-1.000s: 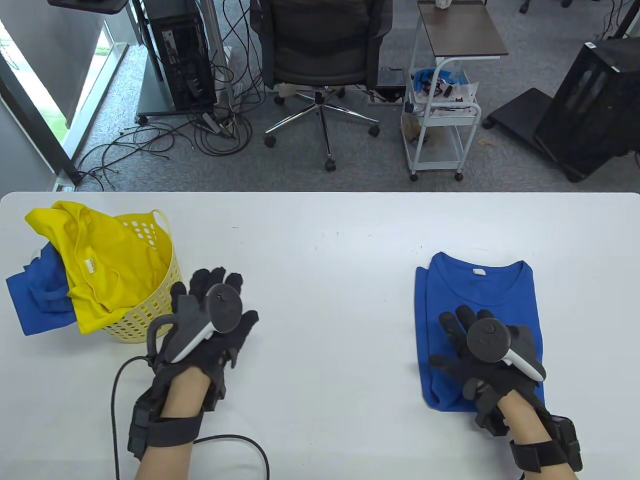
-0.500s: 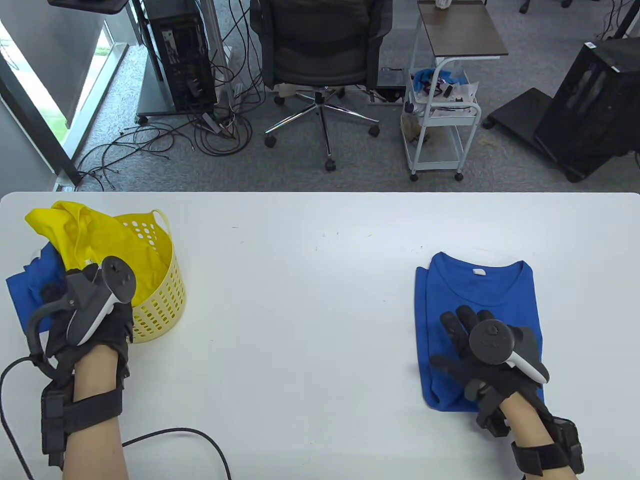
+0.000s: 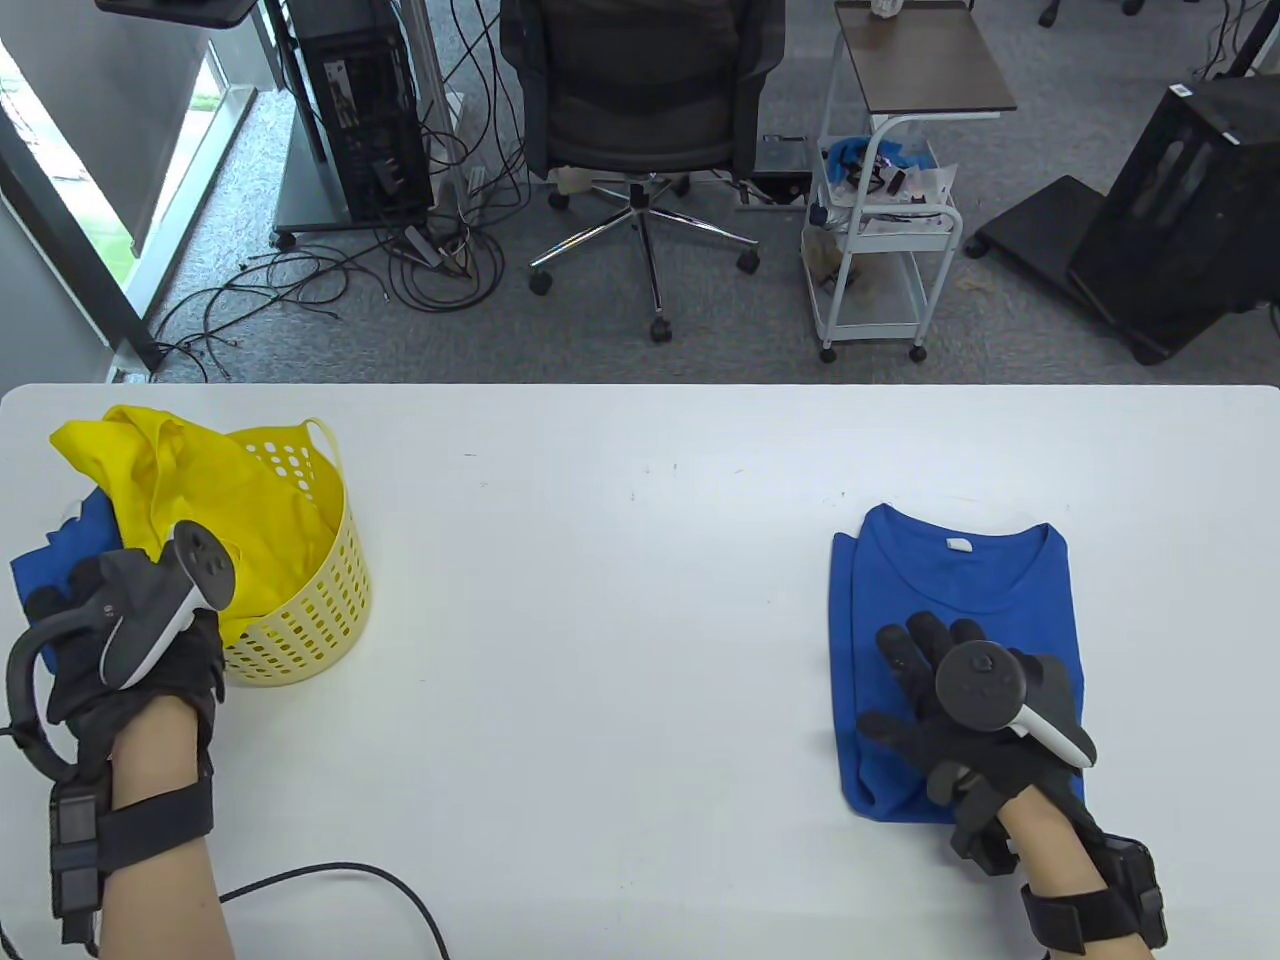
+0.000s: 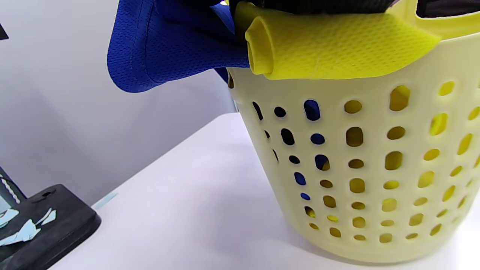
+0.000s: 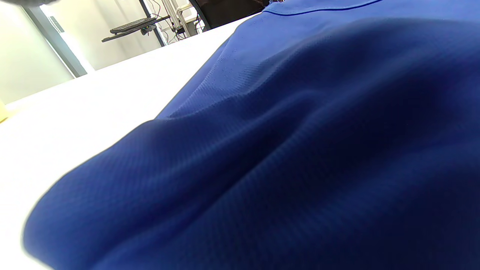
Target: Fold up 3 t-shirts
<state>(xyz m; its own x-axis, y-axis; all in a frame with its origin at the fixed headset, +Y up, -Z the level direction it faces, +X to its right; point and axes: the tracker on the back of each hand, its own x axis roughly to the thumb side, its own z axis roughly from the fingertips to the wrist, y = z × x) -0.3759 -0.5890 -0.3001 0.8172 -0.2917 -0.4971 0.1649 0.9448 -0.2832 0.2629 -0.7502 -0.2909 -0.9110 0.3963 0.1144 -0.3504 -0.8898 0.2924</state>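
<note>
While folded flat, blue t-shirt shows collar tag.

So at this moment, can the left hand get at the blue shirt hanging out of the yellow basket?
Probably yes. The left hand is already over the blue shirt where it spills over the basket rim beside the yellow shirt, and nothing lies between them. Whether its fingers grip yet is hidden.
</note>
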